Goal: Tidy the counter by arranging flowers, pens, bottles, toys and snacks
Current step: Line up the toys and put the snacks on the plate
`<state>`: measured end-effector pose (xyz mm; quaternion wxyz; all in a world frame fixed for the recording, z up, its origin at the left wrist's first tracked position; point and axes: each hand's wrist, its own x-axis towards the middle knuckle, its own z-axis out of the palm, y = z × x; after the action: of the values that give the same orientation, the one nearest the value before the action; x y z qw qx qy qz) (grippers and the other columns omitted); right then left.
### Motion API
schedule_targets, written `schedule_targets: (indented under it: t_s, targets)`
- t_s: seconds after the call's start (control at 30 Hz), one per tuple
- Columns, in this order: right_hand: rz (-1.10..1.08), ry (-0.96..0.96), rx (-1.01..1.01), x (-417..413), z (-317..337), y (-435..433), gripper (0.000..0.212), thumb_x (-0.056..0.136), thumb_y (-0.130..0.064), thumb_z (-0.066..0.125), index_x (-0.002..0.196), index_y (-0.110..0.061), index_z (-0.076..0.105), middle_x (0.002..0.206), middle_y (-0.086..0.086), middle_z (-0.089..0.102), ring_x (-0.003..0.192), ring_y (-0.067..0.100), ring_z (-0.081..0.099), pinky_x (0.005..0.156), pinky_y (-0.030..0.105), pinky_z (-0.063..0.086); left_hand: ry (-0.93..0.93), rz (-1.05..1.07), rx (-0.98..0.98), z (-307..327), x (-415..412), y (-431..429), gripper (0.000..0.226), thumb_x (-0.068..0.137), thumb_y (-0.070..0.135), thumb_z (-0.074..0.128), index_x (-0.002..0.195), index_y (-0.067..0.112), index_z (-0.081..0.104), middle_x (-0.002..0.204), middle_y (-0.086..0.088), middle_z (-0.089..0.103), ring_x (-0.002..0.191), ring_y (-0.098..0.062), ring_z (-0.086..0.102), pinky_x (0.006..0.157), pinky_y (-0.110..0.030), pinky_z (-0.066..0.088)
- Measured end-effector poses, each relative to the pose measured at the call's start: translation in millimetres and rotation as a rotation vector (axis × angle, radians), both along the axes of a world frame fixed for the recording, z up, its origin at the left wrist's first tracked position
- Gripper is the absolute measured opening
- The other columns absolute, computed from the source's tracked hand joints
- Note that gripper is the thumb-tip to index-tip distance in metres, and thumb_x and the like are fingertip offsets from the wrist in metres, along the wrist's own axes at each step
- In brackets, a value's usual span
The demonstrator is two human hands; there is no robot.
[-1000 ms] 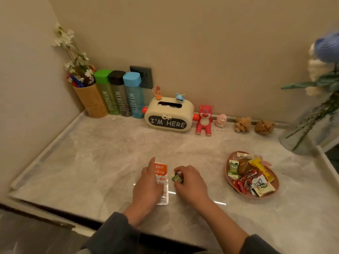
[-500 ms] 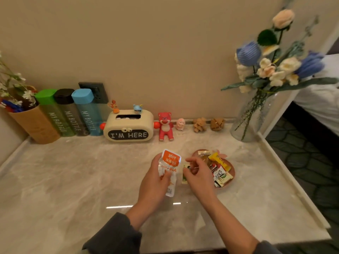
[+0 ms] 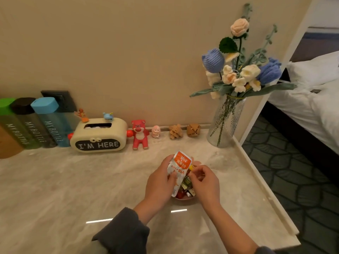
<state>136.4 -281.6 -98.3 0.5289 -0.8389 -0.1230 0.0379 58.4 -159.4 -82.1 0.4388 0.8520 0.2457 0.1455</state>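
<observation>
Placement of snacks into the dish [image 3: 184,198] is judged to be the step in hand. Left hand [image 3: 159,182] grips a snack packet [image 3: 178,169] upright, thumb across its face, directly over the dish, which sits toward the right edge of the counter [image 3: 73,189]. Right hand [image 3: 203,180] has its fingertips drawn together just beside the packet, apparently pinching a small green sweet [image 3: 187,180]; the item is too small to confirm.

Procedure: lower the packet flat onto the snacks in the dish, and release only when no corner overhangs the rim.

Readable text: the packet carries an orange panel with Chinese characters. Three bottles [image 3: 34,125] at the back edge read "MY BOTTLE". The tissue box [image 3: 99,136] reads "I'M HERE".
</observation>
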Motion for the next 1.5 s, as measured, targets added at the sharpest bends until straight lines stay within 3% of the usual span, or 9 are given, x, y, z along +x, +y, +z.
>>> schedule_targets:
  t_s: [0.13, 0.3, 0.57, 0.83, 1.03, 1.17, 1.27, 1.33, 1.5]
  targets:
    - [0.056, -0.077, -0.11, 9.9, -14.4, -13.2, 0.017, 0.084, -0.021, 0.069, 0.084, -0.036, 0.062, 0.084, -0.015, 0.064, 0.082, 0.002, 0.058, 0.068, 0.021, 0.048, 0.085, 0.058, 0.235, -6.9, 14.9, -4.4, 0.054, 0.095, 0.033, 0.054, 0.144, 0.041, 0.033, 0.125, 0.01, 0.059, 0.11, -0.009, 0.053, 0.096, -0.028, 0.044]
    - [0.078, -0.158, -0.179, 13.7, -15.8, -21.8, 0.028, 0.08, -0.012, 0.064, 0.097, -0.034, 0.065, 0.087, -0.024, 0.057, 0.089, 0.004, 0.053, 0.075, 0.025, 0.048, 0.141, 0.12, 0.399, -20.1, 17.4, -8.6, 0.049, 0.092, 0.035, 0.055, 0.138, 0.043, 0.039, 0.132, 0.01, 0.04, 0.125, -0.013, 0.034, 0.106, -0.029, 0.025]
    - [0.036, -0.009, -0.066, 12.2, -10.4, -28.3, 0.046, 0.079, -0.011, 0.066, 0.114, -0.036, 0.052, 0.112, -0.016, 0.044, 0.092, -0.018, 0.049, 0.067, 0.018, 0.047, 0.079, 0.229, 0.103, -28.4, 19.5, -16.7, 0.06, 0.092, 0.033, 0.059, 0.145, 0.026, 0.031, 0.153, 0.001, 0.02, 0.14, -0.019, 0.028, 0.109, -0.032, 0.034]
    - [0.007, 0.105, -0.086, 21.9, -13.5, -34.0, 0.047, 0.088, -0.017, 0.061, 0.131, -0.025, 0.044, 0.121, -0.003, 0.046, 0.09, 0.005, 0.055, 0.078, 0.033, 0.056, 0.073, 0.231, -0.113, -24.9, 27.6, -32.2, 0.066, 0.094, 0.03, 0.056, 0.149, 0.023, 0.021, 0.155, 0.0, 0.024, 0.141, -0.019, 0.028, 0.112, -0.042, 0.037]
    - [-0.049, 0.171, 0.012, 39.2, -11.6, -46.6, 0.049, 0.088, -0.005, 0.059, 0.133, -0.017, 0.044, 0.128, -0.002, 0.043, 0.089, -0.003, 0.052, 0.061, 0.009, 0.042, 0.061, 0.145, -0.38, -14.4, 46.5, -37.8, 0.074, 0.089, 0.023, 0.065, 0.149, 0.021, 0.021, 0.151, 0.001, 0.026, 0.137, -0.019, 0.033, 0.104, -0.028, 0.036]
    - [-0.071, 0.193, 0.061, 55.0, -11.0, -47.3, 0.05, 0.09, -0.004, 0.057, 0.137, -0.012, 0.043, 0.132, 0.004, 0.051, 0.098, 0.006, 0.053, 0.06, 0.009, 0.043, 0.069, 0.131, -0.478, -11.1, 60.1, -40.0, 0.078, 0.085, 0.029, 0.069, 0.147, 0.029, 0.022, 0.15, 0.002, 0.032, 0.134, -0.02, 0.04, 0.108, -0.041, 0.04]
    - [-0.071, 0.202, 0.085, 64.0, -10.3, -45.5, 0.05, 0.09, -0.006, 0.059, 0.137, -0.015, 0.045, 0.131, 0.004, 0.056, 0.103, 0.009, 0.053, 0.073, 0.014, 0.046, 0.088, 0.101, -0.547, -4.3, 68.1, -38.6, 0.074, 0.088, 0.023, 0.066, 0.147, 0.028, 0.021, 0.143, 0.004, 0.044, 0.116, -0.012, 0.053, 0.084, -0.019, 0.052]
    - [-0.068, 0.193, 0.094, 69.2, -9.6, -44.4, 0.048, 0.09, -0.007, 0.06, 0.135, -0.017, 0.048, 0.127, 0.002, 0.058, 0.102, 0.009, 0.053, 0.08, 0.02, 0.048, 0.099, 0.062, -0.555, 2.6, 73.2, -38.6, 0.072, 0.092, 0.018, 0.061, 0.149, 0.021, 0.017, 0.131, 0.009, 0.045, 0.107, -0.008, 0.052, 0.07, -0.006, 0.047]
    - [-0.051, 0.2, 0.118, 81.9, -6.8, -39.3, 0.049, 0.091, -0.009, 0.061, 0.137, -0.02, 0.048, 0.119, -0.007, 0.059, 0.104, 0.009, 0.055, 0.081, 0.021, 0.048, 0.15, 0.074, -0.576, 14.2, 86.6, -32.3, 0.085, 0.093, 0.023, 0.061, 0.153, 0.018, 0.002, 0.155, -0.002, 0.032, 0.133, -0.019, 0.042, 0.089, -0.02, 0.033]
